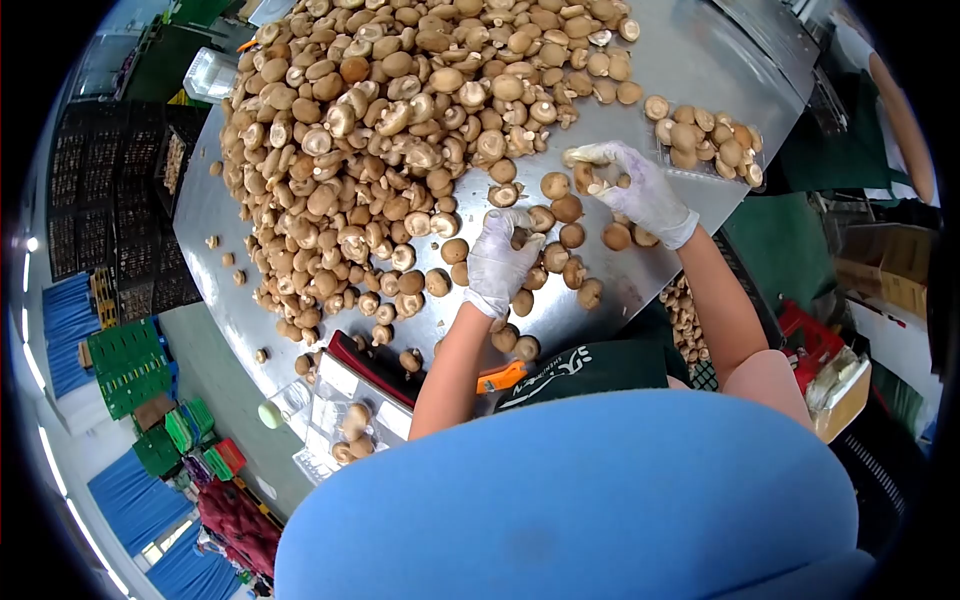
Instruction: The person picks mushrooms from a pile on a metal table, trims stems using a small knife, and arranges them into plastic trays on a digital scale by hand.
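Observation:
Both of my hands wear thin white gloves. My left hand [503, 258] is closed round a brown mushroom [519, 238], of which only a small part shows between the fingers. To its right, my right hand [645, 190] has its thumb and fingers curled about another mushroom [584, 178]. Several loose mushrooms [567, 208] lie on the metal table [640, 285] between and below the hands. A large pile of mushrooms [390, 130] spreads over the table beyond my left hand, some with caps up and some showing pale stems.
At the right stands a clear plastic tray [680, 172] filled with mushrooms. A clear container [210, 75] is at the far left edge. Near my left forearm are a dark red object [365, 368], an orange-handled tool [502, 377] and another tray with mushrooms [353, 432]. Another person's arm [903, 130] shows at right.

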The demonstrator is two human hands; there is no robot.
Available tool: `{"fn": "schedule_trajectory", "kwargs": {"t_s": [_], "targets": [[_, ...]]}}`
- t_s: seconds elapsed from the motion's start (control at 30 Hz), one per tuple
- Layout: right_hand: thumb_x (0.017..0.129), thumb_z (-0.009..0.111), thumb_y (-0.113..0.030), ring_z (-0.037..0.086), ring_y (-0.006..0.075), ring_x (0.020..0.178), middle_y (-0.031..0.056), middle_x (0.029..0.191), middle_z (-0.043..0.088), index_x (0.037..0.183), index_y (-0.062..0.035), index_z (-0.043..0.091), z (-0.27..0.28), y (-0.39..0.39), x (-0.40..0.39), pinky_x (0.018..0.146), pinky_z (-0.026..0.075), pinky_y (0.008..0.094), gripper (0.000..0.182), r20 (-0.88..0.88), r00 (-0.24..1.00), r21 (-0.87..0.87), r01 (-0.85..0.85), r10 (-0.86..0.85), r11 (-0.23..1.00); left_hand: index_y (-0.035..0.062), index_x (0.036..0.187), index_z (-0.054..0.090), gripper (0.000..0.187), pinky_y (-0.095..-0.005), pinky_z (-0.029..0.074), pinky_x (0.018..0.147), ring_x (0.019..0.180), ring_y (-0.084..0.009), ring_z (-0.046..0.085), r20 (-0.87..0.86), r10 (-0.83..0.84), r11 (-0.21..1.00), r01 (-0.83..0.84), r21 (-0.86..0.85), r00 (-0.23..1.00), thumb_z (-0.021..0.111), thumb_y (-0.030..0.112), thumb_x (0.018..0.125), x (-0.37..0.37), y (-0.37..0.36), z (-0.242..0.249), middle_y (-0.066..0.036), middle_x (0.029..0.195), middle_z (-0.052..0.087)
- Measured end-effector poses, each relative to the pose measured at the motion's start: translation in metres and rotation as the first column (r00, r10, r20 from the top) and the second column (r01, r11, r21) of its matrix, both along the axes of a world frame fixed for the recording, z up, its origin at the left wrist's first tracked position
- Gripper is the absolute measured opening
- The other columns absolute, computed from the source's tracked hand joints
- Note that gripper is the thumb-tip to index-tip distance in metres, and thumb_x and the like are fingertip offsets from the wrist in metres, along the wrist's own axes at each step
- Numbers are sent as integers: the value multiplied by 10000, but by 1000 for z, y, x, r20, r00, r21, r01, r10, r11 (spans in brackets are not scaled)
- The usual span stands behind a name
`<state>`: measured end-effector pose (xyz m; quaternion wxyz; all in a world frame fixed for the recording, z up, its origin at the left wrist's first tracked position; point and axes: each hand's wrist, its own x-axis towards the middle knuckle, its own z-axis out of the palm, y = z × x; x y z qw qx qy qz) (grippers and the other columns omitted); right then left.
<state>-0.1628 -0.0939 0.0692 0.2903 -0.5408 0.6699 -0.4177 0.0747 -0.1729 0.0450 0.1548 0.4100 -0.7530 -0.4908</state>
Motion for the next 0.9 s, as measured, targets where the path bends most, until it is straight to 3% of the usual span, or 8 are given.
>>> {"fn": "schedule_trajectory", "kwargs": {"t_s": [0.17,0.33,0.43,0.57,0.7,0.77,0.87,0.9], "targets": [[905,714,-198,623,95,919,-1,1063,678,1227,-101,645,-3,34,-22,797,510,248,344,419,901,92,75,-107,993,65,1128,607,316,-304,546,830,935,-185,656,-86,-7,1000,8,4,996,747,50,846,-6,10,13,-85,1109,602],[872,716,-178,639,116,861,40,996,730,1114,-61,734,24,107,-70,771,522,269,269,88,992,514,31,-89,858,63,1161,607,337,-300,546,829,948,-183,659,-25,-46,984,41,-174,999,746,63,854,0,10,7,-70,1090,630],[863,719,-146,700,245,934,90,1094,715,1120,-120,738,23,126,-65,858,558,336,259,-464,886,359,191,-3,913,69,1167,633,337,-301,543,811,921,-175,654,6,-37,991,37,-126,999,753,89,853,0,15,8,-68,1021,648],[873,641,-51,666,264,1018,75,1249,646,1254,-175,652,-20,97,3,861,547,334,400,-273,960,-95,-98,69,991,68,1165,642,337,-298,542,807,905,-169,651,92,-2,1000,0,15,996,755,87,849,-4,19,11,-74,1019,648],[834,624,-28,664,286,1007,63,1288,628,1251,-166,653,-24,64,30,829,546,347,440,-486,847,359,-30,214,933,61,1167,640,341,-291,541,813,903,-175,650,8,-33,980,34,-194,999,754,78,845,6,18,9,-75,1007,638],[881,612,-85,686,230,905,73,1256,645,1287,-168,639,-41,68,28,801,540,327,415,-416,908,-1,-43,39,999,51,1166,638,342,-292,540,822,910,-182,647,6,-5,986,6,-170,1000,752,63,844,14,18,5,-73,1022,635],[1032,517,-239,580,72,964,21,1125,638,1345,-103,611,14,63,15,820,487,213,354,568,799,457,-107,-197,883,43,1160,637,333,-299,539,827,915,-182,645,1,-4,987,4,-159,1000,751,52,847,16,17,9,-67,1030,639],[1032,517,-239,580,72,964,21,1125,638,1345,-103,611,12,65,14,820,487,213,354,563,803,457,-102,-198,884,43,1160,637,333,-299,539,827,915,-182,645,-7,-6,987,5,-161,1000,751,52,847,14,18,9,-67,1030,639]]}}
